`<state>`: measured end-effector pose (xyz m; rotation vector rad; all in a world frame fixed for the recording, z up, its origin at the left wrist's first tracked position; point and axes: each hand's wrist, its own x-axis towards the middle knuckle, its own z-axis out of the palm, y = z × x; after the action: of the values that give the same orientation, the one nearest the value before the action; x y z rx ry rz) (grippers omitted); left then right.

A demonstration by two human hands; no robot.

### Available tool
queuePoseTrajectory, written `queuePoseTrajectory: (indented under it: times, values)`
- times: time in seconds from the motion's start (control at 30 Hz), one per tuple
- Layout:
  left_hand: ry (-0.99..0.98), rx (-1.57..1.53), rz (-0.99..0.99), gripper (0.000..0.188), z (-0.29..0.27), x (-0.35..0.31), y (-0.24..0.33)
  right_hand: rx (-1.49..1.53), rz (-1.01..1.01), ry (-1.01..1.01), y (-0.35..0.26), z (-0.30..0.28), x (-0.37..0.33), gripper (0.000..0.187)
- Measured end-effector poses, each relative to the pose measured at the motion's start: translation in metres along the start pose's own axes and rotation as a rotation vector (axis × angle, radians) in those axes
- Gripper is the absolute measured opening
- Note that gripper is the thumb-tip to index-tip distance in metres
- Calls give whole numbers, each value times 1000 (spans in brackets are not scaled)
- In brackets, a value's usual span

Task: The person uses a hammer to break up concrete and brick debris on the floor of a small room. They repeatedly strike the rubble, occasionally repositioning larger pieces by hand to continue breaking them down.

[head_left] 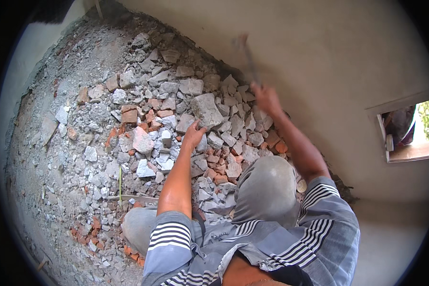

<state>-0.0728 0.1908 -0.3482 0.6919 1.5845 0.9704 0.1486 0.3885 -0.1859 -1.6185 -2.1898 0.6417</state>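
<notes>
My right hand (268, 99) is closed round the handle of a hammer (251, 64), raised above the rubble close to the wall. The hammer's head is smeared by motion at the upper end. With its fingers against the lower edge of a large grey concrete chunk (207, 110), my left hand (194, 136) grips that piece where it lies on the heap. Broken grey pieces surround the chunk, and a reddish brick piece (129, 114) lies to its left.
A plain wall (329, 52) runs along the right side, with a small framed opening (407, 128) in it. Rubble (81, 152) covers the floor to the left. My bent knee (267, 188) is just below the heap. A thin yellow-green strip (120, 183) sticks up near my left forearm.
</notes>
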Motion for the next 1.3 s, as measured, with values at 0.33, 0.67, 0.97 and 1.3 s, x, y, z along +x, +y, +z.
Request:
queuePoseTrajectory:
  times: [0.33, 0.67, 0.97, 1.3]
  values:
    - [6, -124, 6, 79, 7, 5, -12, -309, -154, 244, 31, 48, 10, 27]
    - [27, -89, -9, 69, -3, 1, -3, 135, 3, -19, -25, 13, -31, 44]
    - [34, -238, -15, 61, -1, 9, -16, 977, -554, 561, -139, -101, -14, 42]
    - [40, -150, 10, 57, 3, -2, -10, 174, 22, -257, -11, 71, -79, 47]
